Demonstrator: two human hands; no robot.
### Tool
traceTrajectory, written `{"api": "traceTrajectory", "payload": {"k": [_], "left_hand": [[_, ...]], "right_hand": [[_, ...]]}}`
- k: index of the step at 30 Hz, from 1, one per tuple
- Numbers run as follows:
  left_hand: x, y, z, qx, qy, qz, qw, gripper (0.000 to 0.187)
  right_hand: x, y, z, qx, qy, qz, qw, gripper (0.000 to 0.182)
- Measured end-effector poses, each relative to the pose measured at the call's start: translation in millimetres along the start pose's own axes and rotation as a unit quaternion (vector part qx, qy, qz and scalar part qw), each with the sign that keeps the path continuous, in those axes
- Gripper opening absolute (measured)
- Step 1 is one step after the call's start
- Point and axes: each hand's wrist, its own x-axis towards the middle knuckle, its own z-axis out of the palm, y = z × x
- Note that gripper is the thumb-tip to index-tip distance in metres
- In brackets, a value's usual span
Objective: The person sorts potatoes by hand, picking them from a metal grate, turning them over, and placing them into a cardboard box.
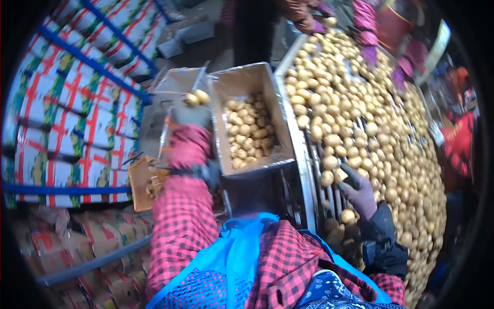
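Observation:
My left hand (189,114), gloved and slightly blurred, is closed on potatoes (199,96), two of them showing beyond the fingers. It is over a box at the left, beside a lined cardboard box (220,121) partly filled with potatoes (248,126). On the sorting table, my right hand (360,194), in a purple glove with dark fingertips, has its thumb and fingers around a pale potato (339,176). Many loose potatoes (381,134) spread around and beyond that hand.
Stacked printed cartons (72,118) stand in a blue frame (67,190) on the left. A small orange-brown crate (139,183) sits below my left forearm. Across the table, co-workers' purple-gloved hands (369,55) reach among the potatoes. A metal rail (300,149) edges the table.

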Motion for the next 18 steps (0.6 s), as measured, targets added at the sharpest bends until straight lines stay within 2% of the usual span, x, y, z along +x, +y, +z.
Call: {"api": "traceTrajectory", "payload": {"k": [1, 2, 3, 4, 5, 6, 7, 8, 9, 10, 11, 12, 13, 14, 15, 16, 18], "left_hand": [[56.0, -50.8, 5.4, -0.252, -0.069, 0.025, 0.965, 0.030], [111.4, -99.8, 12.1, -0.484, -0.146, 0.014, 0.863, 0.032], [120.6, -76.9, 12.7, -0.540, -0.119, -0.051, 0.832, 0.034], [113.6, -62.5, 15.5, -0.530, -0.085, -0.063, 0.842, 0.037], [100.2, -43.3, 26.1, -0.513, -0.067, -0.061, 0.854, 0.040], [71.6, -27.3, 37.3, -0.498, -0.069, -0.054, 0.863, 0.043], [50.7, -7.9, 76.8, -0.481, -0.126, -0.151, 0.855, 0.040], [29.6, 11.0, 115.7, -0.457, -0.183, -0.246, 0.835, 0.036], [-27.8, 24.3, 139.2, -0.363, -0.268, -0.103, 0.887, 0.041], [-85.4, 37.3, 162.3, -0.250, -0.308, 0.072, 0.915, 0.047], [-143.2, 50.9, 184.8, -0.174, -0.304, 0.228, 0.908, 0.053], [-192.0, 87.0, 196.0, -0.212, -0.371, 0.207, 0.880, 0.058], [-215.1, 118.5, 200.1, -0.070, -0.363, 0.411, 0.833, 0.066], [-233.9, 137.4, 220.0, 0.028, -0.430, 0.438, 0.789, 0.072], [-246.3, 156.5, 232.3, 0.059, -0.425, 0.476, 0.768, 0.075], [-250.9, 159.4, 255.6, 0.094, -0.434, 0.466, 0.765, 0.076], [-232.1, 150.8, 286.9, 0.173, -0.405, 0.454, 0.774, 0.078]], "right_hand": [[-0.3, 9.7, -8.5, -0.041, 0.004, -0.013, 0.999, 0.050], [0.0, 22.1, -15.2, -0.059, 0.018, -0.081, 0.995, 0.052], [-0.9, 30.1, -26.3, -0.106, 0.030, -0.098, 0.989, 0.053], [-3.9, 44.8, -34.5, -0.094, 0.046, -0.090, 0.990, 0.053], [-14.0, 16.6, -47.4, -0.204, 0.032, 0.006, 0.978, 0.055], [-16.1, 15.6, -57.5, -0.281, 0.063, -0.015, 0.957, 0.050], [-13.4, 11.5, -69.2, -0.312, 0.070, 0.053, 0.946, 0.049], [-4.3, 44.4, -85.3, -0.424, 0.118, -0.022, 0.898, 0.051], [5.1, 40.1, -96.8, -0.500, 0.112, 0.035, 0.858, 0.055], [17.0, 34.7, -105.9, -0.570, 0.100, 0.088, 0.811, 0.060], [25.1, 41.3, -116.9, -0.566, 0.124, 0.057, 0.813, 0.065], [33.7, 48.2, -125.9, -0.562, 0.146, 0.023, 0.814, 0.069], [43.0, 46.1, -129.3, -0.566, 0.132, 0.041, 0.813, 0.074], [56.4, 61.8, -131.9, -0.558, 0.137, 0.047, 0.817, 0.079], [70.2, 66.9, -137.2, -0.547, 0.124, 0.072, 0.825, 0.078], [84.5, 70.6, -143.6, -0.536, 0.111, 0.096, 0.832, 0.077], [103.9, 84.2, -157.8, -0.537, 0.097, 0.078, 0.834, 0.071]]}}
